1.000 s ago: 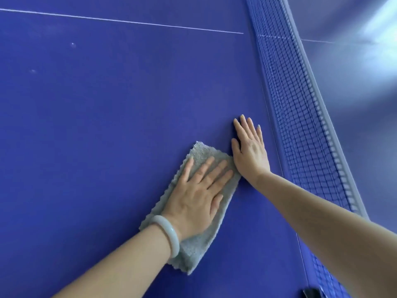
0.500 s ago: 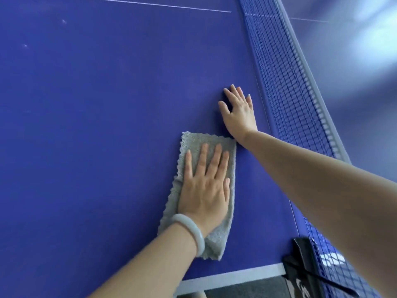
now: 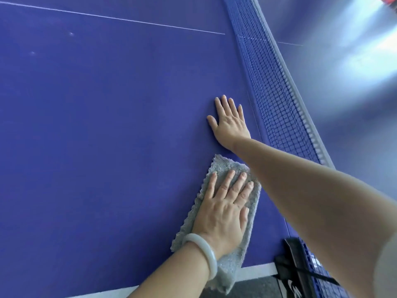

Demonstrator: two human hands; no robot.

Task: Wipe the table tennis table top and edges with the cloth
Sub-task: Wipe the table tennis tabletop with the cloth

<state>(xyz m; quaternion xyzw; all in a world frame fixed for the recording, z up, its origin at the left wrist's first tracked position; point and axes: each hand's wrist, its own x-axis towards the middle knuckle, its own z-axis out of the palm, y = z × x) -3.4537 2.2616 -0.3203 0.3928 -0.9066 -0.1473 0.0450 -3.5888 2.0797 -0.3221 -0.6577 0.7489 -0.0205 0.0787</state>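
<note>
Blue table top (image 3: 107,125) fills nearly the whole view, with the net (image 3: 277,100) running up the right side and a thin white line (image 3: 129,19) crossing the far part. The grey cloth (image 3: 219,166) lies flat on the near right corner of this half, close to the net. Its near end laps over the white border stripe (image 3: 255,271) and past the table's edge.

The left hand (image 3: 223,211), with a pale bangle (image 3: 206,252) at the wrist, presses the cloth down with straight, spread fingers. The right hand (image 3: 231,123) rests flat and bare on the table just beyond the cloth, beside the net, fingers straight and holding nothing. It looks like a brace for leaning in.

My judgement is that the wiping is under way and far from finished. Two pale specks (image 3: 71,33) show on the far left of this half, so that stretch probably needs a pass. Glare makes it hard to tell how clean the half beyond the net is. Only this near edge is being touched by the cloth, and the other edges are out of view. The black net clamp (image 3: 296,267) sits at the corner to work around.
</note>
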